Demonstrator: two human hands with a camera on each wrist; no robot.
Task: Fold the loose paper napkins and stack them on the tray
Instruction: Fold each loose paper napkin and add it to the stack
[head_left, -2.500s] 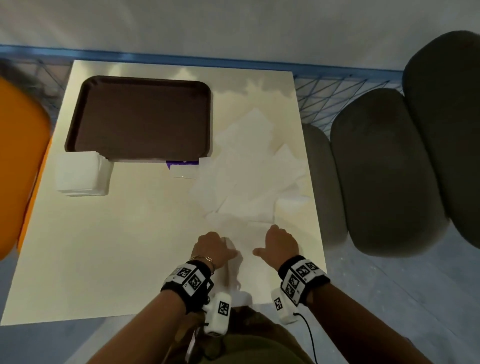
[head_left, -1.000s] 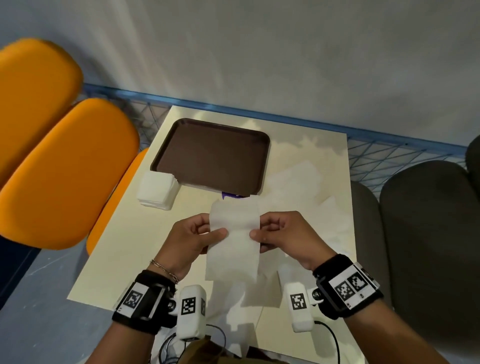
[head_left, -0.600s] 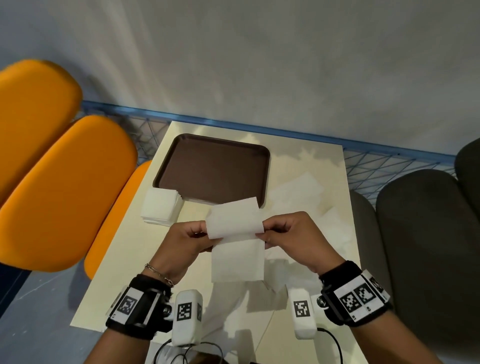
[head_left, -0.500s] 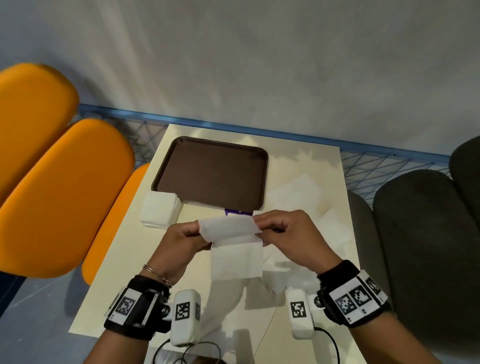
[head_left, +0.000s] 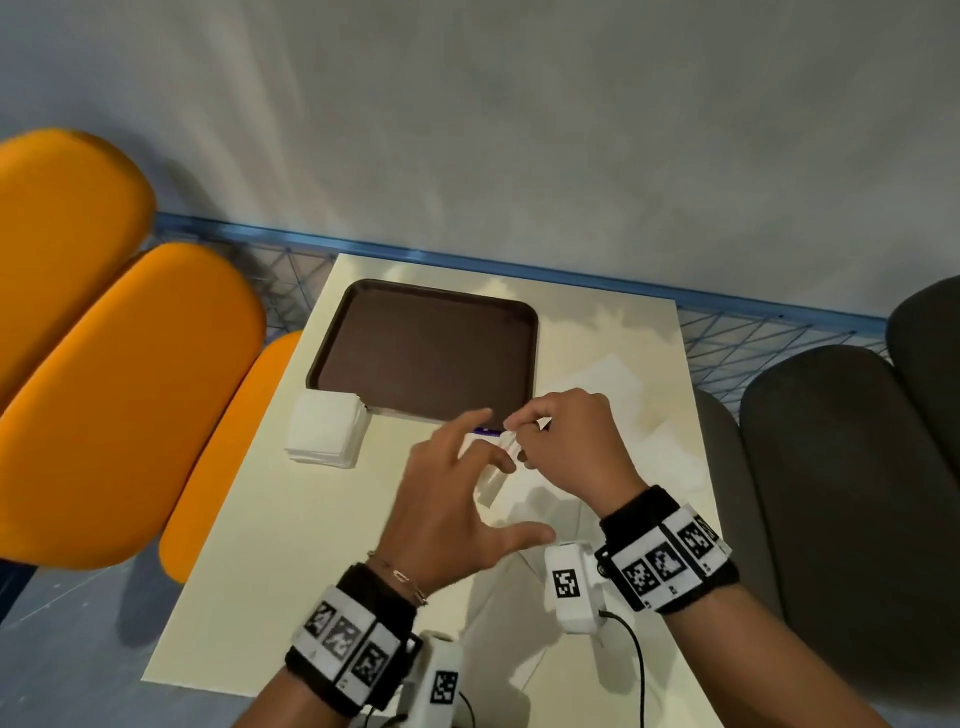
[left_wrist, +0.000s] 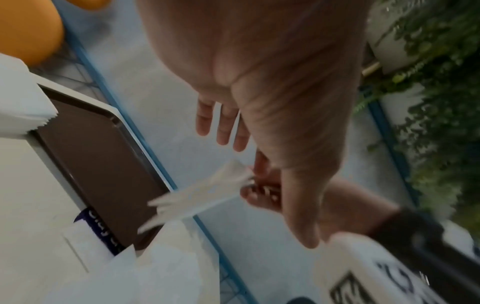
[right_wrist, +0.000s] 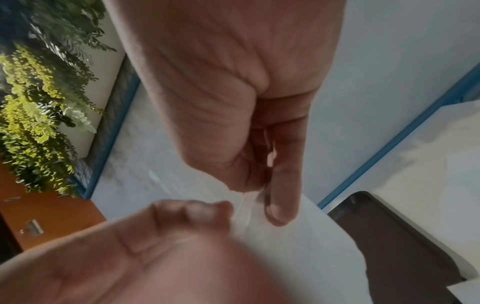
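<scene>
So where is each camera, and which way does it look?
Head: worn on the head, looks down at the table, brown tray, both hands and wristbands.
Left wrist: looks along the open left hand toward the tray.
Right wrist: looks along the right hand, whose fingers pinch the napkin.
All three share the napkin and tray.

head: looked steeply down from above at the bench (head_left: 249, 545) and both hands | left wrist: close, faced along the palm toward the tray (left_wrist: 103, 164) | right wrist: close, along the fingers (right_wrist: 283, 185) | all three shared the tray edge
</scene>
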